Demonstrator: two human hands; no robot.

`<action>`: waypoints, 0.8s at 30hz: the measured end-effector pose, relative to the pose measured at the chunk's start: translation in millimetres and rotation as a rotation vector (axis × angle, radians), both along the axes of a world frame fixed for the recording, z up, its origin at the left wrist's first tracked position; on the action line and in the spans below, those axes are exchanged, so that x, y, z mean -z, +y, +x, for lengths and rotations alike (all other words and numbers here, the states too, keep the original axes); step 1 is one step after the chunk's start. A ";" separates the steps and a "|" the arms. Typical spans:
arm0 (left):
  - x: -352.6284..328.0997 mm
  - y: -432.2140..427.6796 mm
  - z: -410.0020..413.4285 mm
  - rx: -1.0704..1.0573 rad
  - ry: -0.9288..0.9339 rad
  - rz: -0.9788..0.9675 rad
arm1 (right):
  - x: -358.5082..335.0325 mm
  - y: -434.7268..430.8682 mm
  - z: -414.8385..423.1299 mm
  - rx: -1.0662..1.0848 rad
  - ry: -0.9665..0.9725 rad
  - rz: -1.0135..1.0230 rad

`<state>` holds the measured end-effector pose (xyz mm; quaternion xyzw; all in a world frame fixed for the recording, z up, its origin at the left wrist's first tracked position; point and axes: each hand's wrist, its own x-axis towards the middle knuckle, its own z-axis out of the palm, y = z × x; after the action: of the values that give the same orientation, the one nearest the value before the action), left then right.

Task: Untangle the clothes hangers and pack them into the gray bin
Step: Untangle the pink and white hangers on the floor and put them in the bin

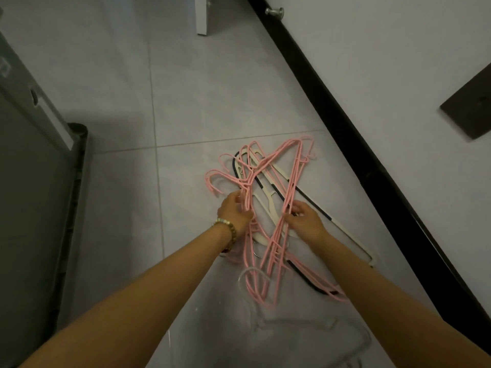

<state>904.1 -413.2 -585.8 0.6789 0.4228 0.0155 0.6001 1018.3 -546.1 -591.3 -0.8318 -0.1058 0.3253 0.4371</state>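
A tangle of several pink wire hangers (289, 181) lies on the tiled floor, mixed with cream hangers (268, 208) that have dark blue strips. My left hand (235, 209) grips one bunch of pink wires just below their hooks. My right hand (303, 219) pinches another bunch of pink wires a little to the right. A pale grey or clear hanger (308, 322) lies nearer to me, between my forearms. The gray bin (77, 181) stands at the left, and its inside is not in view.
A black skirting board (345, 107) runs diagonally along the white wall at the right. A dark plate (470, 104) is fixed on that wall. A white furniture leg (203, 14) stands at the top. Open tiled floor lies between the bin and the hangers.
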 end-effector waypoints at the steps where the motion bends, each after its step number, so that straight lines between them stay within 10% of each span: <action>1: 3.6 -0.8 -1.6 -0.031 0.039 0.014 | 1.7 -3.4 -1.2 -0.005 0.000 -0.014; 11: -0.6 7.2 -16.5 -0.167 -0.139 -0.141 | -22.4 -17.5 -17.7 -0.255 0.159 0.075; 24: 0.3 -16.9 -122.3 0.244 0.085 -0.085 | -15.6 -69.7 -130.4 -0.421 0.138 -0.181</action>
<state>781.8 -430.1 -586.1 0.6991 0.3626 -0.1044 0.6074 888.0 -615.8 -575.7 -0.8031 -0.2171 0.4736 0.2893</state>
